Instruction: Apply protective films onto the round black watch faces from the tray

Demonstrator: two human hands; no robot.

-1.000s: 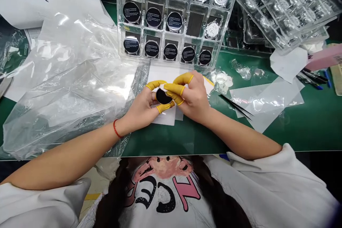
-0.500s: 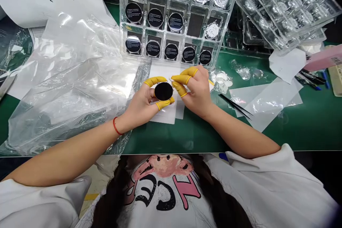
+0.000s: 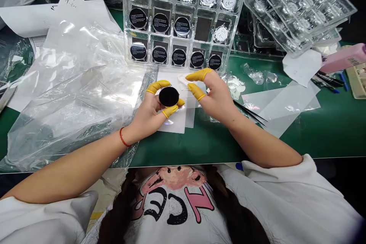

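A round black watch face (image 3: 168, 96) is held by its rim between the thumb and fingers of my left hand (image 3: 153, 108), which wears yellow finger cots. To its right, my right hand (image 3: 214, 91) has its yellow-covered thumb and forefinger parted around a small white cloth or paper (image 3: 184, 82); whether they touch it is unclear. White sheets (image 3: 174, 122) lie beneath the hands. Behind them stands a clear tray (image 3: 127, 30) of watches, some showing black printed faces, others silver backs. One compartment (image 3: 203, 29) in its middle row has no watch.
Crumpled clear plastic bags (image 3: 77, 95) cover the left side. Black tweezers (image 3: 251, 113) lie right of my right hand, near translucent sheets (image 3: 283, 108) and white round pieces (image 3: 236, 85). Stacked clear trays (image 3: 300, 11) and a pink bottle (image 3: 344, 59) are at the right.
My right hand has drawn away from the watch face, and its fingers have parted. The white cloth or paper now shows between the hands. The view has shifted slightly.
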